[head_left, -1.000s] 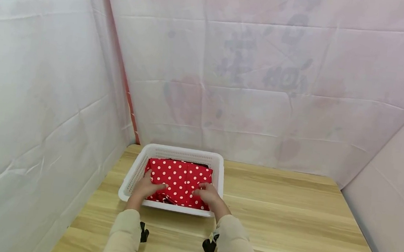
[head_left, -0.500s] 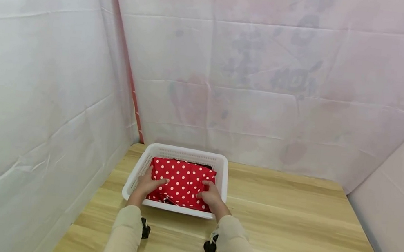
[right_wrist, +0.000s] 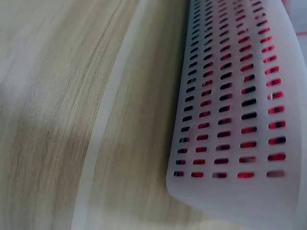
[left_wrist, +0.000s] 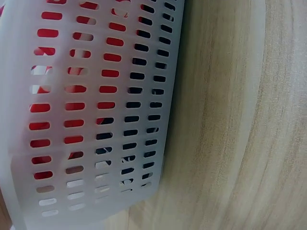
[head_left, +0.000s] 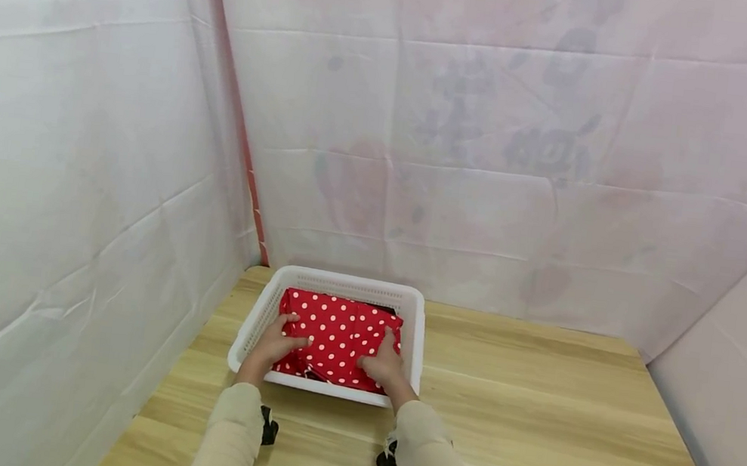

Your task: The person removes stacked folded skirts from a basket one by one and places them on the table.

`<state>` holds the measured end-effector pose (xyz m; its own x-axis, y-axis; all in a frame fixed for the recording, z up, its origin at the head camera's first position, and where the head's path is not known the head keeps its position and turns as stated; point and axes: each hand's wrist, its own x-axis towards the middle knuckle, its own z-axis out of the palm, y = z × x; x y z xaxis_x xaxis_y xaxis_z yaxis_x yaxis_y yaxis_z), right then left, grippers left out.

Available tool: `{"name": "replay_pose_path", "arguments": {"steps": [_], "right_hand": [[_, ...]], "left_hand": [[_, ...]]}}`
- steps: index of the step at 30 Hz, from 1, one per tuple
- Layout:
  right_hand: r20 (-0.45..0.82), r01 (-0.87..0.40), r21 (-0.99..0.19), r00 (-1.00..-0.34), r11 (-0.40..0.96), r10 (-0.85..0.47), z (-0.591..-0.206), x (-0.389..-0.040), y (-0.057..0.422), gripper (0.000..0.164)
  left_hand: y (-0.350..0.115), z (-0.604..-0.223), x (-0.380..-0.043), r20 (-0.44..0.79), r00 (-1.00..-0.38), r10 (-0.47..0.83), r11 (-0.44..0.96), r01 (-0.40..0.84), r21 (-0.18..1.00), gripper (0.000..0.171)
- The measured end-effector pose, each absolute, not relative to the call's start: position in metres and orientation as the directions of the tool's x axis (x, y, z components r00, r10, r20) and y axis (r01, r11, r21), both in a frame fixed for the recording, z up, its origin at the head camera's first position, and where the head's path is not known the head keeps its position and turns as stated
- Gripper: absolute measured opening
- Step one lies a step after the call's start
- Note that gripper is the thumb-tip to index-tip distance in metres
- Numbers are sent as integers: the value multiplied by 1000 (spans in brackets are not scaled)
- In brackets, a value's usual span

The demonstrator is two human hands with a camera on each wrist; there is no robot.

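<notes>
A folded red cloth with white polka dots [head_left: 334,329] lies in a white plastic basket [head_left: 355,282]. On its left part rests my left hand [head_left: 275,342], thumb and fingers spread apart. My right hand [head_left: 384,362] touches the right part of the same cloth, its fingers extended toward the back edge. Something dark [head_left: 387,310] peeks out behind the red cloth. Both wrist views show the slotted basket wall [left_wrist: 91,112], with red and dark fabric behind the slots; neither hand's fingers appear there.
The basket stands on a wood-grain table [head_left: 520,400], near its back left corner. Pale printed sheeting [head_left: 459,196] hangs behind the table, with more sheeting along both sides. Black wrist straps [head_left: 268,427] show by the sleeves.
The right hand has shifted slightly left and its fingers have straightened over the cloth. The left fingers have moved in from the cloth's left edge onto its top. The camera view has shifted slightly.
</notes>
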<state>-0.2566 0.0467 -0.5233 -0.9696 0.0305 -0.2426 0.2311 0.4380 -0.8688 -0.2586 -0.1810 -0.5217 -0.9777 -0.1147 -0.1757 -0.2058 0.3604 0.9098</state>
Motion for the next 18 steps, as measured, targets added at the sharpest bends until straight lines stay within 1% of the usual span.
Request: {"name": "replay_pose_path", "arguments": {"steps": [3,5,8,12,16,18], "right_hand": [[-248,261,-856,-965,447,88,-520,-255,43,99],[-255,279,-860,-960,426,114,-519,-255,43,98],[-283,312,-877,-950,364,134,-518,-257,49,92],[-334,361,-897,-932,257,144,-518,-257,59,77],[-319,337,-927,-939,166,125,-519,-257,59,67],[-295,310,-942,-947,130,124,-519,-257,55,67]], "left_hand": [[-181,-522,-260,-146,-980,-132,364,-185,913,53],[-181,-523,-260,-132,-982,-138,367,-174,914,53],[-180,-524,-260,-126,-983,-132,383,-167,908,60],[-179,-526,-260,-141,-985,-96,409,-168,897,65],[-181,-525,-260,-161,-984,-83,387,-180,904,63],[-181,-525,-259,-172,-981,-88,367,-192,910,62]]}}
